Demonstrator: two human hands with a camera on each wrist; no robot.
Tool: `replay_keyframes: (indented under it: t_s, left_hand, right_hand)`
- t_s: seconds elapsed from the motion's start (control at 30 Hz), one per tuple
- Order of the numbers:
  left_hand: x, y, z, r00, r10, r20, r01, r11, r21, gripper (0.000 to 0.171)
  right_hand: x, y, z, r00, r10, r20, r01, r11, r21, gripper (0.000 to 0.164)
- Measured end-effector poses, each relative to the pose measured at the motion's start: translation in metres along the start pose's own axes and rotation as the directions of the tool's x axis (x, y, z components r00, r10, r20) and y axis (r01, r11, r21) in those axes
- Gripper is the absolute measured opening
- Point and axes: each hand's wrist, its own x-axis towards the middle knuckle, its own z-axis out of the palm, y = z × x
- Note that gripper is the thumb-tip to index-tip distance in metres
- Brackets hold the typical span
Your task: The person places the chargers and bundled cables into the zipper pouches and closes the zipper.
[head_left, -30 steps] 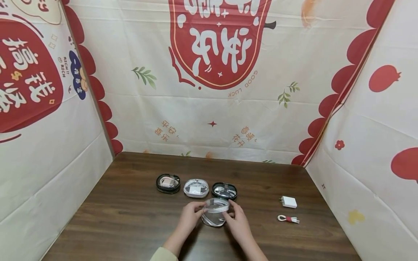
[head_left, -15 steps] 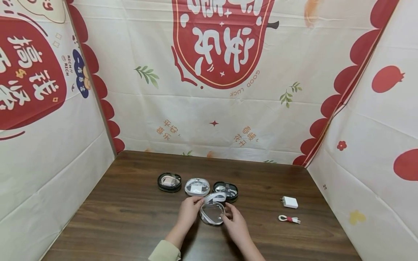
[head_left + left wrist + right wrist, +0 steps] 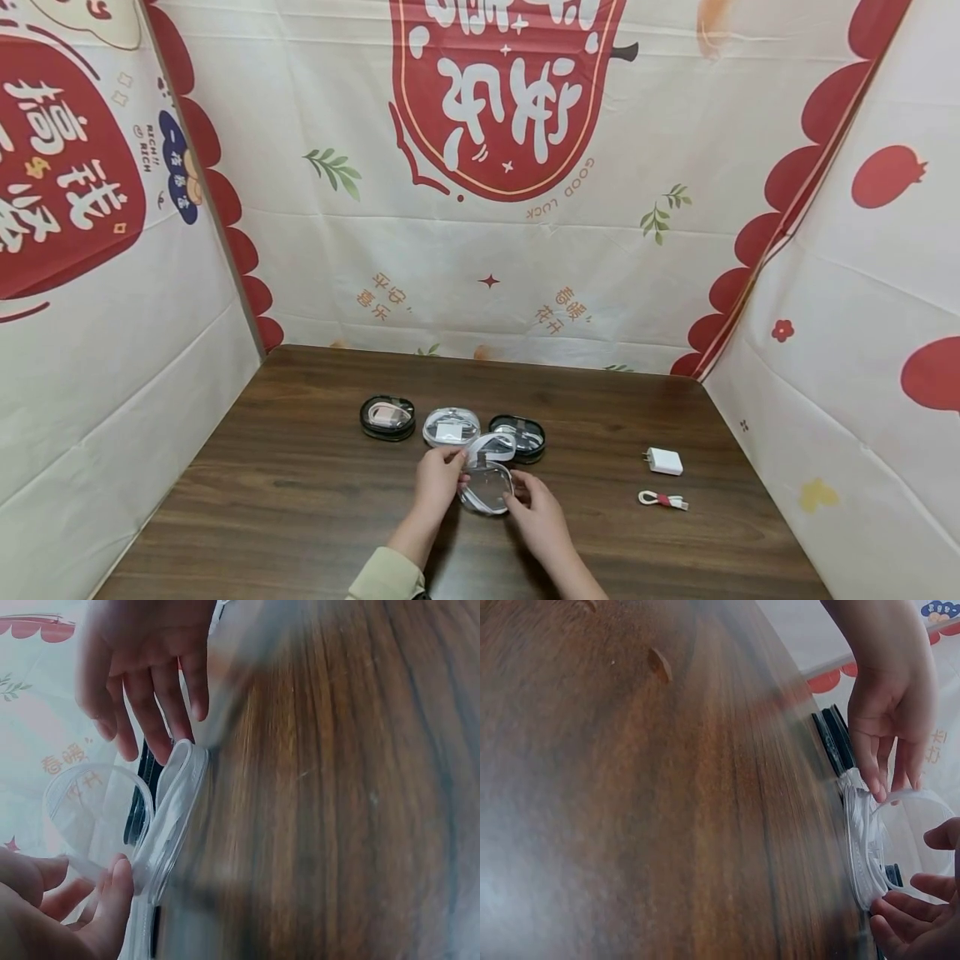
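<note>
A clear oval zip case (image 3: 486,490) with white trim lies on the table in front of the person. Its see-through lid (image 3: 495,447) is swung up and back, leaning toward a black-trimmed case behind. My left hand (image 3: 438,482) pinches the case at its left side by the lid's rim, as the left wrist view shows the fingertips (image 3: 120,877) at that rim. On the opposite side my right hand (image 3: 537,510) touches the case's edge with loosely bent fingers, the thumb apart from it in the right wrist view. No contents can be made out inside.
Behind stand a black-trimmed case (image 3: 387,418) with a pinkish item, a white-trimmed case (image 3: 451,427) with a white item, and another black-trimmed case (image 3: 531,439). A white charger plug (image 3: 664,462) and a bundled white cable (image 3: 663,500) lie at the right. Printed cloth walls enclose the table.
The lid has swung from partly raised over the case to folded back, away from the person. Both hands stay at the case's sides, shifting slightly.
</note>
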Motion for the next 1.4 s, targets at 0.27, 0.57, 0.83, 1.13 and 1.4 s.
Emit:
replay_keyframes:
  t_s: [0.27, 0.57, 0.83, 1.13, 1.4]
  left_hand:
    - [-0.005, 0.000, 0.002, 1.000, -0.022, -0.006, 0.021, 0.994, -0.110, 0.018]
    - [-0.004, -0.003, 0.004, 1.000, -0.016, -0.014, 0.014, 0.994, -0.105, 0.015]
    - [-0.003, -0.005, 0.006, 1.000, -0.006, -0.018, 0.004, 0.994, -0.108, 0.014]
    - [-0.003, -0.008, 0.004, 1.000, -0.007, -0.012, 0.005, 0.994, -0.107, 0.015]
    - [-0.003, -0.008, 0.003, 1.000, -0.015, -0.003, 0.014, 0.994, -0.111, 0.016]
  right_hand:
    - [-0.001, -0.003, -0.008, 0.999, -0.005, 0.041, 0.000, 0.995, 0.105, 0.037]
    - [0.000, 0.011, -0.030, 1.000, -0.011, -0.004, 0.012, 0.995, 0.102, 0.032]
    - [0.004, 0.034, -0.066, 0.998, -0.022, -0.067, 0.023, 1.000, 0.017, 0.029]
    - [0.004, 0.067, -0.112, 0.988, -0.029, -0.153, 0.011, 0.993, -0.114, 0.028]
    - [-0.001, 0.088, -0.147, 0.981, -0.010, -0.192, -0.035, 0.972, -0.232, 0.028]
